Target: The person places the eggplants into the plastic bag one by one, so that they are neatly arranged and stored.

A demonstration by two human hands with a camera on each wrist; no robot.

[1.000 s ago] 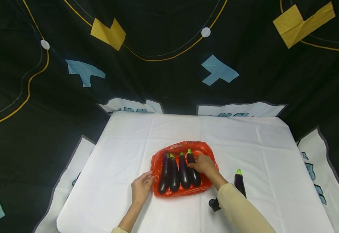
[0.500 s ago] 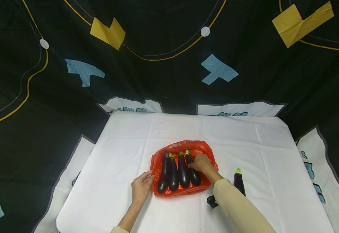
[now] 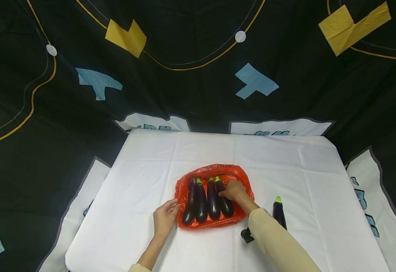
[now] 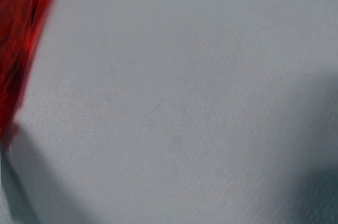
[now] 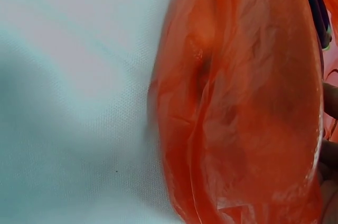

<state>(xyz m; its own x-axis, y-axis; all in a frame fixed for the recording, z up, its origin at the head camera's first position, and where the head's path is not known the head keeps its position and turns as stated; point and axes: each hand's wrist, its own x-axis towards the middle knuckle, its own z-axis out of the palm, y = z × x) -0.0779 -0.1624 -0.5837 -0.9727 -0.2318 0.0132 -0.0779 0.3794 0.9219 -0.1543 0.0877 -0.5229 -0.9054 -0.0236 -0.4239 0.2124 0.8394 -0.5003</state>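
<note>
A red plastic bag (image 3: 218, 168) lies opened out on the table, with several dark purple eggplants side by side in it. My left hand (image 3: 163, 219) pinches the bag's left edge between thumb and fingers. Inside the bag, my right hand (image 3: 234, 190) grips the rightmost eggplant (image 3: 226, 207), thumb on its near face and fingers curled along its right side. In the right wrist view the bag's wall (image 5: 253, 102) hides most of this hand; only fingers (image 5: 330, 100) show at the edge. The left wrist view catches just a strip of the bag (image 4: 21, 34).
Another eggplant (image 3: 279, 213) lies on the white-covered table (image 3: 269, 158) right of the bag, partly behind the right sleeve (image 3: 279, 241). A black object with a rounded end (image 3: 246, 235) pokes out from under that sleeve. A black patterned cloth (image 3: 191, 98) hangs behind the table.
The rightmost eggplant's green stem has shifted slightly left, closer to its neighbour, with my right hand on it. The other eggplants in the bag have edged left too. My left hand stays at the bag's edge.
</note>
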